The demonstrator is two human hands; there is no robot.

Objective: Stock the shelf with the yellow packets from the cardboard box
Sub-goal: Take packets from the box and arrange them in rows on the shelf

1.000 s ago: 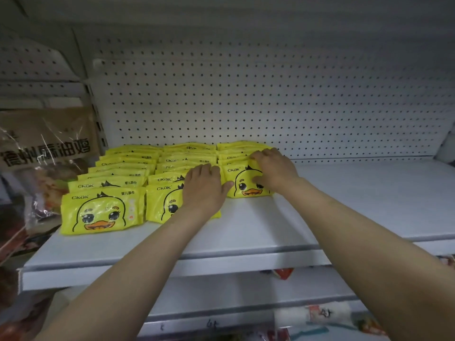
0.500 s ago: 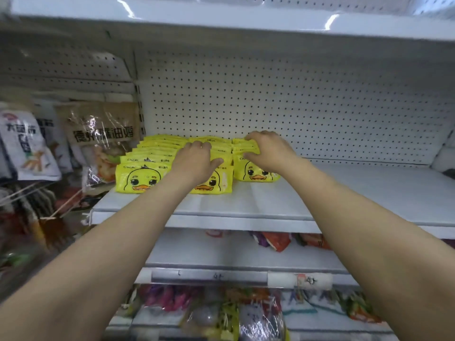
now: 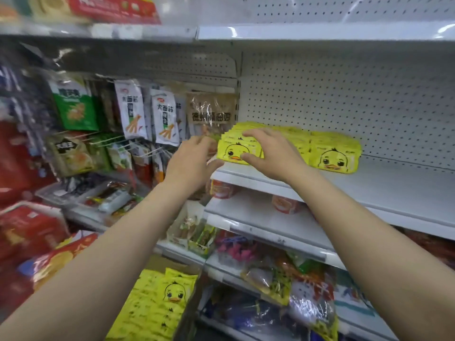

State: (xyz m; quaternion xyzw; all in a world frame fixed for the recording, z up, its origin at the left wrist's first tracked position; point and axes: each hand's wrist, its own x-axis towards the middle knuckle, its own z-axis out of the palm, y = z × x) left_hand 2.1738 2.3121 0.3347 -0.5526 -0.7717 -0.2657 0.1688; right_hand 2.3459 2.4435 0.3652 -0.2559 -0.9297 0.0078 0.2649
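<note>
The white shelf (image 3: pixel 369 183) carries rows of yellow packets (image 3: pixel 334 156) at its left end; more lie in the box (image 3: pixel 157 306) below, its walls mostly hidden. The right hand (image 3: pixel 268 153) pinches the leftmost front packet (image 3: pixel 234 152), covering the middle row, while the left hand (image 3: pixel 194 161) hovers beside it, fingers relaxed and blurred.

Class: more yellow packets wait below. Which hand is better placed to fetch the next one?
Left. The left hand hangs free beside the shelf edge; the right hand holds the yellow duck-printed packets on the white metal shelf.
</note>
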